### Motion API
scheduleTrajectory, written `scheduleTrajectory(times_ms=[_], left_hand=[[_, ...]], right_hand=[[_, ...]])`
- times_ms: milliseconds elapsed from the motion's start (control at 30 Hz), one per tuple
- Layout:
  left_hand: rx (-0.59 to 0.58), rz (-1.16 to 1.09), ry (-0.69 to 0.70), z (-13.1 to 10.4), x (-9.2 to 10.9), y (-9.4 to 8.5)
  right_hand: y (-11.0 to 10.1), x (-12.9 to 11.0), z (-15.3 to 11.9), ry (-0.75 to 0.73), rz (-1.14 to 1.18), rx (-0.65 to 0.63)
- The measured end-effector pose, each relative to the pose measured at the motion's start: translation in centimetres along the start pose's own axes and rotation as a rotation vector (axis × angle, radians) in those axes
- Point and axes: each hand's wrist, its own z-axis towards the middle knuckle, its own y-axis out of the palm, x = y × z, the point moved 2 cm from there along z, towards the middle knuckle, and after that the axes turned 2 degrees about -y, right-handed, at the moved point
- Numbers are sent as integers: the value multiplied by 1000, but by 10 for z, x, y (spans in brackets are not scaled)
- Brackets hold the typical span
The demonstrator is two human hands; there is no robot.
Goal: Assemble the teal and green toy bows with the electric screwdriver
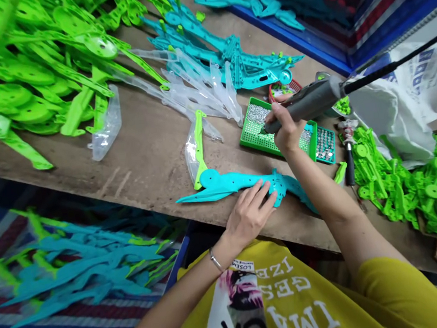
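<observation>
My left hand (249,213) lies flat with its fingers stretched over a long turquoise plastic part (224,182) at the front of the table. A bright green arm piece (199,148) stands out from that part's left end, with a clear plastic piece (190,148) alongside it. My right hand (288,131) is closed around a grey electric screwdriver (307,103) with a black cord. The driver's tip points down into a green basket (245,136) of small silver screws (258,115). Whether a screw sits on the tip is too small to tell.
Green plastic parts (12,75) are heaped at the left. Clear pieces (195,86) and turquoise parts (231,54) lie behind. Right of the basket are a small tray (325,144), a black-handled tool (350,164) and more green parts (433,189). Assembled pieces (92,264) fill a striped bag below left.
</observation>
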Motion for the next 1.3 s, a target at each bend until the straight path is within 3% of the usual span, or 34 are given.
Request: scheduleTrajectory(times_ms=[167,500,600,733,867,1000,1133,1300], left_hand=[[0,-23,-1,-1,-1,1],[4,-21,0,2,0,0],[-1,-13,-5,2,1,1],[6,-24,1,3,2,2],[-5,-66,-28,2,1,2],[-88,-76,-30,-1,1,1],[-116,-68,-21,-2,1,2],[-168,-84,-44,-4,0,7]], right_hand=[[4,15,-2,26,-35,-47],[3,15,1,64,16,-130],[2,1,0,43,16,-163],[15,-40,-24,58,111,-192],[43,-74,-65,94,337,-353],[65,-75,-93,104,417,-508],[74,-68,-98,152,317,-598],[82,-73,-88,141,141,-832]])
